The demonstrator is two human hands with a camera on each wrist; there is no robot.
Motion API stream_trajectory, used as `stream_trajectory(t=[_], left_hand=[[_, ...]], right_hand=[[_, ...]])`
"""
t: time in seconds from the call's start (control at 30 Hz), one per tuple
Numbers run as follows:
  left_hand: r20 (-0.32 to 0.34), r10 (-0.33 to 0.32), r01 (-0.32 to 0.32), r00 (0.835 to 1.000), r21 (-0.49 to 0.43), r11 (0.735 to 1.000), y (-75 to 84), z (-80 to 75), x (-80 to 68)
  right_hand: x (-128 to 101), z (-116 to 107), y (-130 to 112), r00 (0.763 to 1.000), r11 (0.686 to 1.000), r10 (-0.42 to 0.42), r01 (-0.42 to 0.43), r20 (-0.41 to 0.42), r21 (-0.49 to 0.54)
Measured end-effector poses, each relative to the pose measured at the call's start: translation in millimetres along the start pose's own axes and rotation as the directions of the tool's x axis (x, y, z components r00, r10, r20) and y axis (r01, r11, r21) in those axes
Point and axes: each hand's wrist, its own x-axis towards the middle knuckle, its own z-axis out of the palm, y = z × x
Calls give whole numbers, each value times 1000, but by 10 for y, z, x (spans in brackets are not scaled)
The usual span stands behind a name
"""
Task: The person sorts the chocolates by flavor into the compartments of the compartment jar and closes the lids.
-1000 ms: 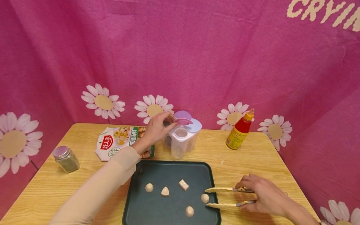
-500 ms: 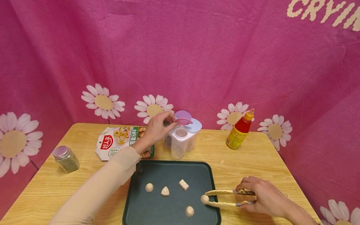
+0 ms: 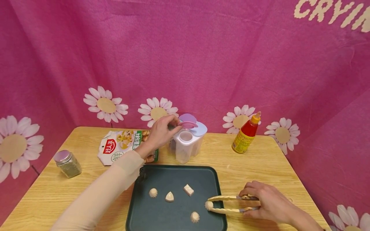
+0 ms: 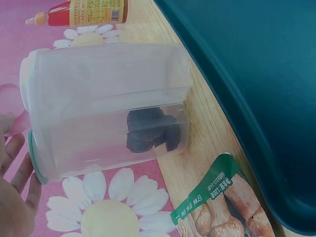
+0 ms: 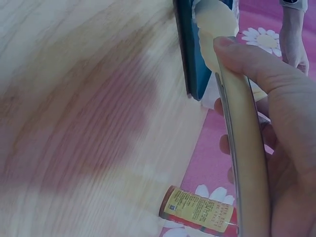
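tongs [image 3: 226, 210] are cream, tray [image 3: 164, 216] dark green, backdrop [image 3: 185, 64] daisy-printed magenta.

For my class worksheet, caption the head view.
Left hand holds a pink lid open; right hand holds tongs flanking a pale piece in a dark tray.

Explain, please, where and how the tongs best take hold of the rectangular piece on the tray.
Grip the rectangular piece across its long sides, perhaps bringing the tongs from the near right: it lies diagonally, one short end facing that way.

Swirled piece [image 3: 208, 206] between cream tongs [image 3: 226, 211]
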Motion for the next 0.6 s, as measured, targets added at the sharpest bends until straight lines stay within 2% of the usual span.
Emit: stream_trajectory(t=[0.17,0.33,0.4,0.6], left_hand=[[0,2,-2,1000,-1,1000,3,4,0],[6,0,0,1000,-1,1000,2,4,-2],[8,0,0,1000,2,1000,2,4,-1],[5,3,-3,1000,-2,1000,-7,8,3]], right_hand=[[45,-16,-28,987,995,-93,88,-132,-47],[180,-141,-94,966,990,-126,110,-227,-85],[262,-202,-112,948,986,-152,125,-279,-112],[558,-423,-96,871,966,-237,165,-430,-197]])
